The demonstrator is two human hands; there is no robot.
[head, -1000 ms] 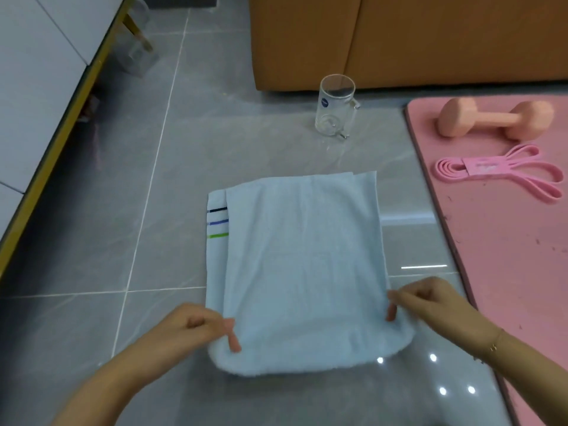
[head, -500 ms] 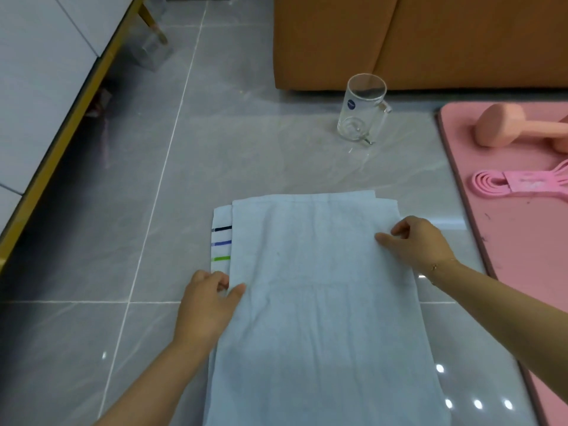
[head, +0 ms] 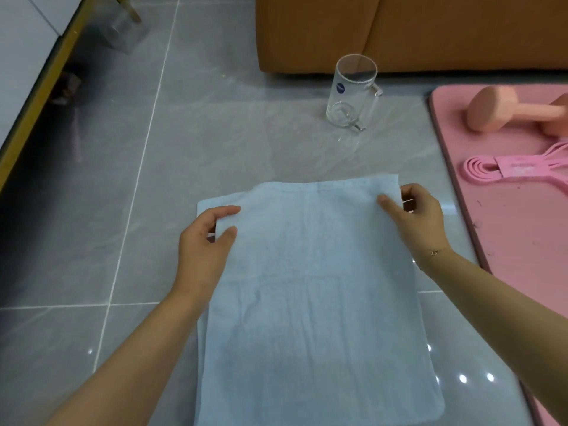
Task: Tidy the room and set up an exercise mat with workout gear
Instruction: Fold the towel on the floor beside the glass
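On the grey floor, the left hand (head: pixel 204 245) pinches the far left corner of the folded pale-blue towel (head: pixel 310 302); the right hand (head: pixel 416 221) pinches its far right corner. Beyond that hand stands a glass mug (head: pixel 352 92), with the pink mat (head: pixel 519 229) just right, bearing a dumbbell (head: pixel 491 109) and resistance bands (head: pixel 510 172).

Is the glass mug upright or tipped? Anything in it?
Upright and apparently empty. The glass mug stands on its base on the floor, rim up, and its clear walls show no liquid.

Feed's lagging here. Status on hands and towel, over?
Left hand and right hand each pinch a far corner of the towel. Towel folded, flat on floor. Glass mug stands beyond, apart.
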